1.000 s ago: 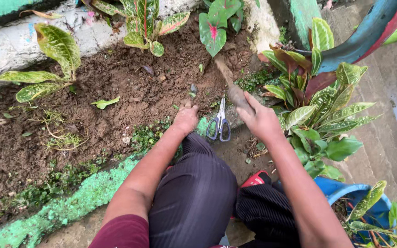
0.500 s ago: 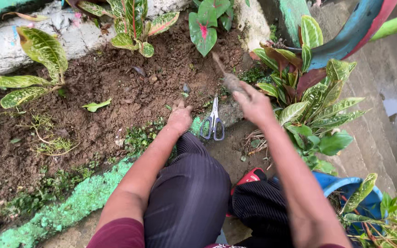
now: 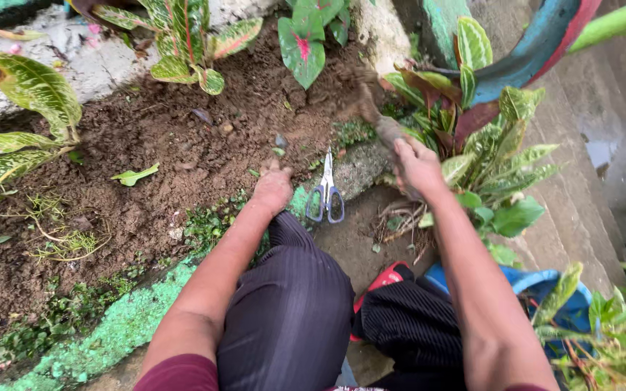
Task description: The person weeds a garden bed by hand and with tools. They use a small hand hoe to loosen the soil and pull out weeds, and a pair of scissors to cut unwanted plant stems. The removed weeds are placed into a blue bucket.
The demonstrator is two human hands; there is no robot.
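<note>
My right hand (image 3: 416, 165) grips the handle of a soil-caked digging tool (image 3: 372, 112), whose blurred blade points up-left into the brown soil (image 3: 168, 152) of a raised bed. My left hand (image 3: 273, 187) rests knuckles-down on the soil at the bed's near edge, fingers curled, with nothing visible in it. Blue-handled scissors (image 3: 327, 194) lie on the concrete rim between the two hands, blades pointing away from me. A red-centred green leaf plant (image 3: 303, 45) grows just beyond the tool.
Variegated yellow-green plants (image 3: 30, 108) stand at the bed's left and back. A leafy clump (image 3: 490, 152) crowds my right hand. The green-painted curb (image 3: 96, 340) runs along the bed's front. A blue container (image 3: 545, 289) sits by my right knee; wet steps (image 3: 603, 152) lie to the right.
My right hand has lifted and swung the tool up and away into the soil, its blade now blurred. My left hand stayed on the bed's edge. The scissors have not moved.
</note>
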